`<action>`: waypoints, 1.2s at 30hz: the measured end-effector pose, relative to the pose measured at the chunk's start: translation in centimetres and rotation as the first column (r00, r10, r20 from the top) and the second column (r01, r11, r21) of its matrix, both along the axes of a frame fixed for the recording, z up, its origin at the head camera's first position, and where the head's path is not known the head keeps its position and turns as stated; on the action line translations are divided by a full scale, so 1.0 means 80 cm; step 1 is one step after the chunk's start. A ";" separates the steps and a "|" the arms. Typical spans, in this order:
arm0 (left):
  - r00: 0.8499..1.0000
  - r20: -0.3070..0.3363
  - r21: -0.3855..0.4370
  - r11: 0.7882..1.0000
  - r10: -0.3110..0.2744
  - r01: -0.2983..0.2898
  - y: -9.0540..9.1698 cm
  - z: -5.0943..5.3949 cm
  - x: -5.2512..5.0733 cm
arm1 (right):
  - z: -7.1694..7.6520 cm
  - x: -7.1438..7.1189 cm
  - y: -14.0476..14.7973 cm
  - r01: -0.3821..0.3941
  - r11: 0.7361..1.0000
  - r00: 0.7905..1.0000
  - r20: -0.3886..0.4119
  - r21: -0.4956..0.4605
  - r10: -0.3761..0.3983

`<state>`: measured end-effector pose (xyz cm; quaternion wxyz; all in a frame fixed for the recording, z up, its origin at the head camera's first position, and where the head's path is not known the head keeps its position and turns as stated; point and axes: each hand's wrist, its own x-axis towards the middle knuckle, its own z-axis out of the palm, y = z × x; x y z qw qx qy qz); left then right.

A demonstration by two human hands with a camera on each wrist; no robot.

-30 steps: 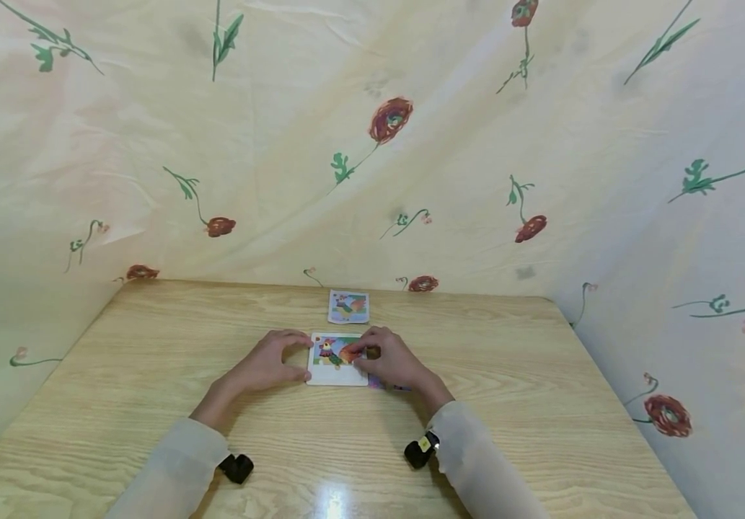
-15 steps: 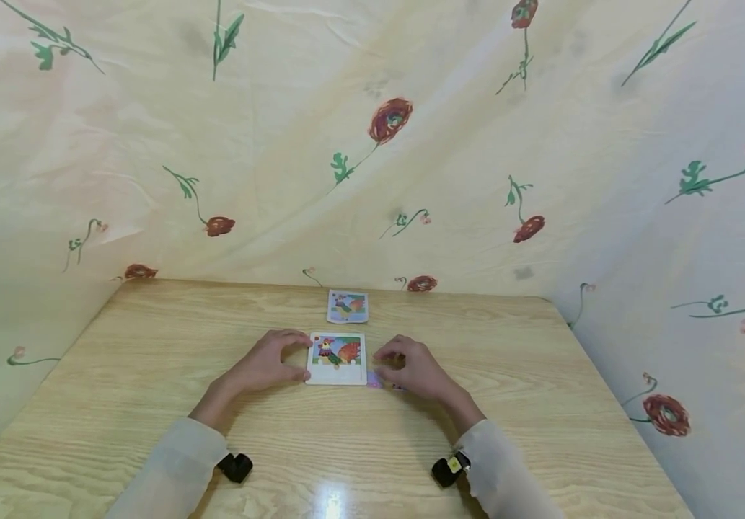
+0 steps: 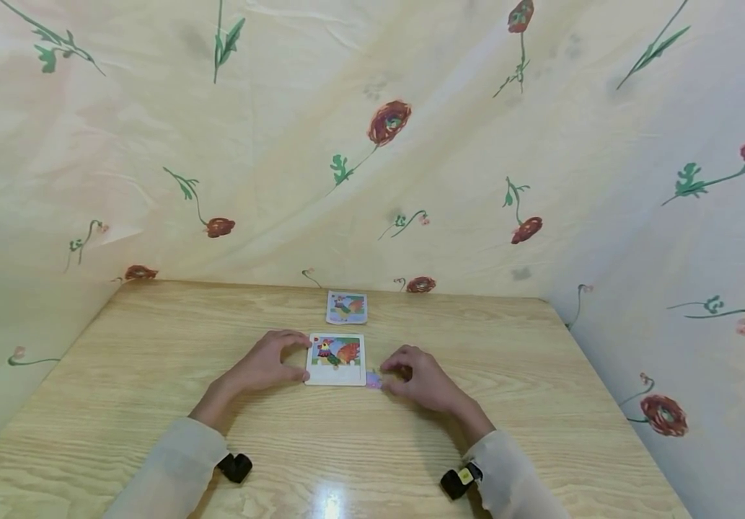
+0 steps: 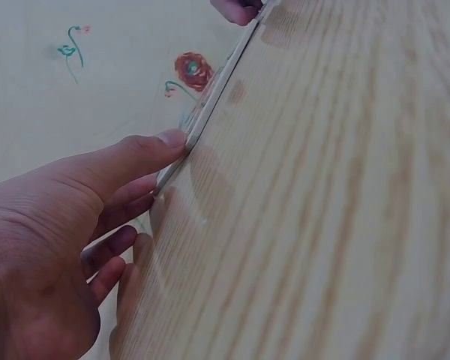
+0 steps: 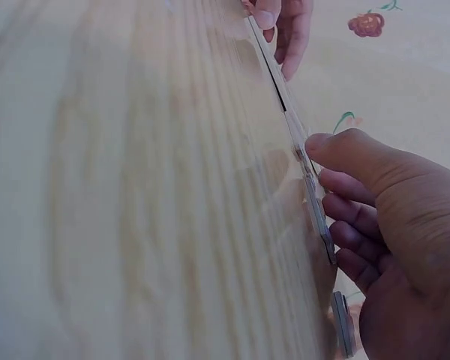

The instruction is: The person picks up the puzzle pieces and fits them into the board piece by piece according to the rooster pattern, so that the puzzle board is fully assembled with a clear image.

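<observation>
A white-framed jigsaw board (image 3: pixel 336 376) lies flat mid-table, its upper part filled with a rooster picture and its lower strip bare white. The left hand (image 3: pixel 275 360) holds the board's left edge, thumb near the lower corner and a finger near the upper one. Right of the board, purple jigsaw pieces (image 3: pixel 373 379) lie on the table. Over them is the right hand (image 3: pixel 422 378), its thumb and forefinger curved and apart. In the right wrist view, the thumb of the right hand (image 5: pixel 412 202) is close to a flat piece (image 5: pixel 315 202); contact is unclear.
A card with the same rooster picture (image 3: pixel 347 308) lies behind the board. The wooden table (image 3: pixel 320 440) ends at a flowered cloth (image 3: pixel 268 144) hung behind and at the sides. Another piece (image 5: pixel 343 322) lies near the right palm.
The right hand has left the rooster's tail on the board and moved right and down to the purple pieces. The left hand has stayed on the board's edge.
</observation>
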<state>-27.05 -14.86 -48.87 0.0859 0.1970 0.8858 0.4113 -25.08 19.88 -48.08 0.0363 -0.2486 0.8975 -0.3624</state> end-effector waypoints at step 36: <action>1.000 -0.022 0.001 1.000 -0.007 0.007 -0.001 -0.002 -0.002 | 0.008 -0.008 -0.016 0.008 1.000 0.998 -0.065 -0.010 -0.009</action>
